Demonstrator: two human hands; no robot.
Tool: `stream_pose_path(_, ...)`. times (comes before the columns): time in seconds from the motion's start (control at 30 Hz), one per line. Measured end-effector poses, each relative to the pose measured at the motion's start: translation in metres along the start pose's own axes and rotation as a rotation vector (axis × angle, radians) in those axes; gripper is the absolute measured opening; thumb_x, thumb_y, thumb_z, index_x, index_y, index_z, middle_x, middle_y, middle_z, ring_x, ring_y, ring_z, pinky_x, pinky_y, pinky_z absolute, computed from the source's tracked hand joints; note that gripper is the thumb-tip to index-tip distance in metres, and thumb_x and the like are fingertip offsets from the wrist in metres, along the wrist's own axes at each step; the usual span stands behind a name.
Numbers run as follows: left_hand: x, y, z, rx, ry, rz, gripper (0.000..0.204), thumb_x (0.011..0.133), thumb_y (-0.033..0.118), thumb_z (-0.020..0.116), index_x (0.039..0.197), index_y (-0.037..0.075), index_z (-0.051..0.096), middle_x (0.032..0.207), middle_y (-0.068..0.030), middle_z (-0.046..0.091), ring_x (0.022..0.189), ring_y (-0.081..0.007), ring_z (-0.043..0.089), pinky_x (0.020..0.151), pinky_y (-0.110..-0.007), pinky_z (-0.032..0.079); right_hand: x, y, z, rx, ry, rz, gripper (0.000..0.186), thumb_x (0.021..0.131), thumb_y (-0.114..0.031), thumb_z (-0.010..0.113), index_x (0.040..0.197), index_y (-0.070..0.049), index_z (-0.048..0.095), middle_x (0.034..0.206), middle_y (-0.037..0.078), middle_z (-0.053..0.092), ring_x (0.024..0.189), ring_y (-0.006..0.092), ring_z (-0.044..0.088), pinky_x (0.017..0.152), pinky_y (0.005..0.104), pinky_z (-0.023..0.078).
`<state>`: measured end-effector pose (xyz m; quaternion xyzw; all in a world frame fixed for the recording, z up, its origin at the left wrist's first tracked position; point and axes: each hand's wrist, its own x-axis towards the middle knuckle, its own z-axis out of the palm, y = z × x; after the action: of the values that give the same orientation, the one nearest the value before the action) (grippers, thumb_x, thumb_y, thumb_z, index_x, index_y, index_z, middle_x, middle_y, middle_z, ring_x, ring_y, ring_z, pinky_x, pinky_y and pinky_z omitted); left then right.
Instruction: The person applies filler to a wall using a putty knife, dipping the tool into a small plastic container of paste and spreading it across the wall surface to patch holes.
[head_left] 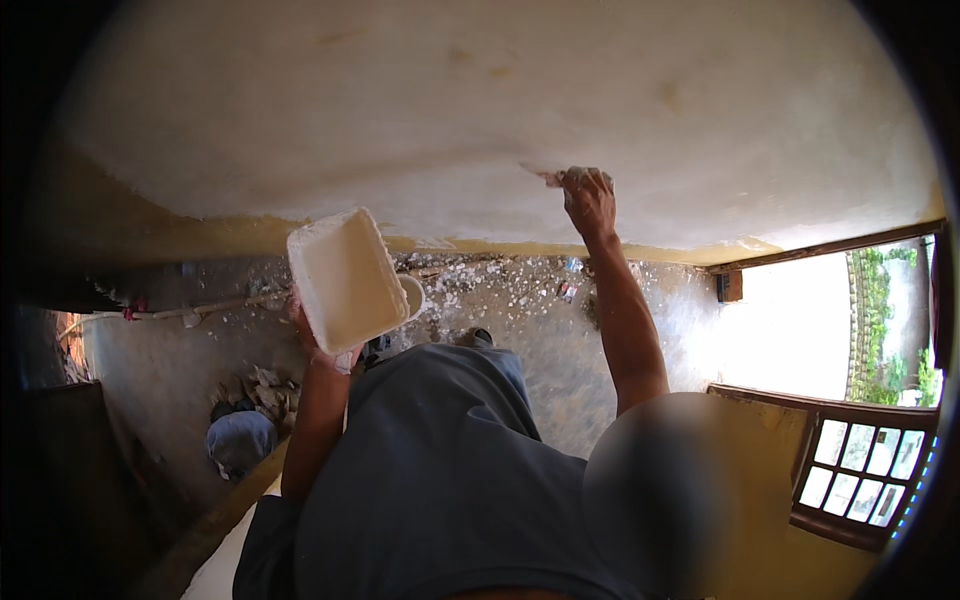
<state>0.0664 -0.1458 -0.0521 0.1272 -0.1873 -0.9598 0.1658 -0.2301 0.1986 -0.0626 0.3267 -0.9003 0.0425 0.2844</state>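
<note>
My left hand [341, 358] grips a white rectangular tub [350, 280] from its underside and near edge, and most of the fingers are hidden behind it. Pale, smooth paste coats the inside of the tub, with crusted residue along its rim. Up and to the right, my right hand [590, 203] is closed around a putty knife [545, 176], whose thin blade points left against the wall [420, 110]. White smears cover the knuckles of that hand. The wall is whitish over most of its surface, with yellow showing along its lower edge.
White flakes [480, 285] litter the floor along the wall. A round white container [413, 297] shows partly behind the tub. A long pole [190, 312] lies at left, above a debris pile [265, 395] and a bluish bundle [240, 442]. A bright doorway [790, 315] and paned window [865, 470] are at right.
</note>
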Motion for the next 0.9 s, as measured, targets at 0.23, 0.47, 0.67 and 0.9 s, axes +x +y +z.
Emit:
stream_pose_path(0.23,-0.002,0.002,0.010,0.065,0.035,-0.005,0.062,0.096,0.052,0.044,0.144,0.012,0.044,0.139,-0.0100,0.054,0.124,-0.0299,0.055,0.102,-0.048,0.048,0.052,0.004,-0.091,0.060,0.491,0.161,0.013,0.084,-0.014,0.075,0.097,-0.013,0.073,0.100,0.005,0.073,0.089,0.0229,0.068,0.082,0.0388,0.049)
stream_pose_path(0.47,-0.002,0.002,-0.001,0.081,0.038,0.007,0.057,0.098,0.050,0.041,0.141,0.012,0.047,0.135,-0.0089,0.055,0.123,-0.0283,0.055,0.102,-0.048,0.048,-0.012,-0.064,0.003,0.323,0.110,0.002,0.018,0.078,-0.005,0.072,0.094,-0.013,0.073,0.097,0.006,0.071,0.090,0.0256,0.066,0.085,0.0413,0.051)
stream_pose_path(0.67,0.001,0.005,-0.002,0.061,-0.087,-0.010,0.058,0.097,0.049,0.045,0.141,0.011,0.047,0.134,-0.0103,0.056,0.121,-0.0288,0.057,0.101,-0.049,0.049,0.033,-0.053,0.017,0.138,0.037,0.048,0.007,0.089,-0.014,0.066,0.093,-0.011,0.070,0.094,0.006,0.071,0.087,0.0262,0.066,0.084,0.0415,0.051)
stream_pose_path(0.9,-0.003,0.007,0.020,0.008,-0.040,0.003,0.058,0.097,0.049,0.044,0.139,0.010,0.048,0.131,-0.0110,0.057,0.117,-0.0286,0.059,0.098,-0.047,0.051,0.091,-0.085,-0.090,0.406,0.540,0.047,0.013,0.078,-0.005,0.074,0.090,-0.008,0.068,0.096,0.008,0.071,0.085,0.0299,0.067,0.075,0.0396,0.055)
